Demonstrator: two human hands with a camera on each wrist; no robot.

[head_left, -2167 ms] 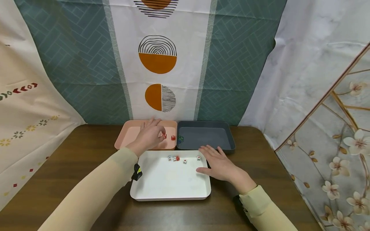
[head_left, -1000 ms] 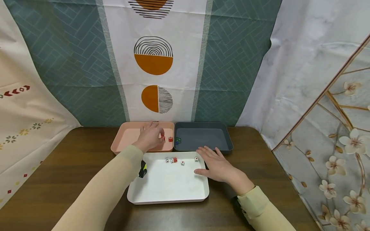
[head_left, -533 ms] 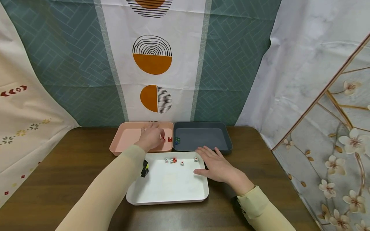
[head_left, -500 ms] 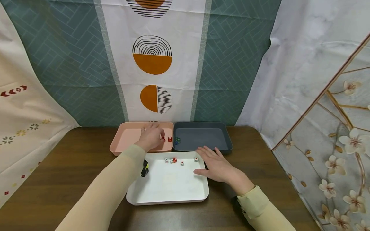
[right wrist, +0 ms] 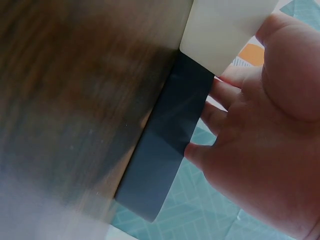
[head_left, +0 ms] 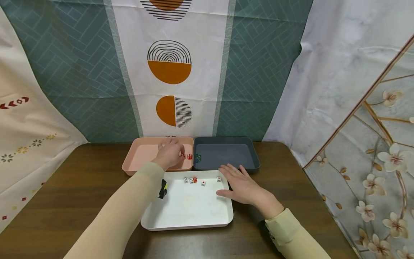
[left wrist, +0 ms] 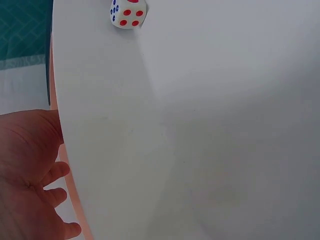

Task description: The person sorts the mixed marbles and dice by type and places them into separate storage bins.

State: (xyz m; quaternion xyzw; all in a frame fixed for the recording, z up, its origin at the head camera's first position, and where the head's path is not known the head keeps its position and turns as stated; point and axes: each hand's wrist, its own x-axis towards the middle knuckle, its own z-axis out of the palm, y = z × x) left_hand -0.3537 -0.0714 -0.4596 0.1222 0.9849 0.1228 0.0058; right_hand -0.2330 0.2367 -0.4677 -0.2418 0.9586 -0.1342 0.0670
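Observation:
Over the salmon-pink tray (head_left: pixel 139 154), my left hand (head_left: pixel 168 154) pinches a red die (head_left: pixel 184 156) between thumb and index finger, low near the tray floor. Just right of it lies a second red die (head_left: pixel 189 157). The left wrist view shows the hand (left wrist: pixel 30 175) behind the white tray's wall, its fingertips and the die hidden. My right hand (head_left: pixel 240 185) is spread, fingers straight, over the right edge of the white tray (head_left: pixel 187 216). In the right wrist view its fingers overlap the rim of the dark grey tray (right wrist: pixel 160 145).
Inside the white tray, near its far side, lie several white dice (head_left: pixel 203 183) and a red die (head_left: pixel 195 180). Small green and blue dice (head_left: pixel 198 157) sit in the dark tray's left corner. The trays stand close together on a brown wooden table (head_left: pixel 81 187), with patterned cloth (head_left: pixel 171 72) behind.
My left hand has shifted slightly right with the red die, narrowing its gap to the other red die. The right hand stays nearly still. The head view has turned a little.

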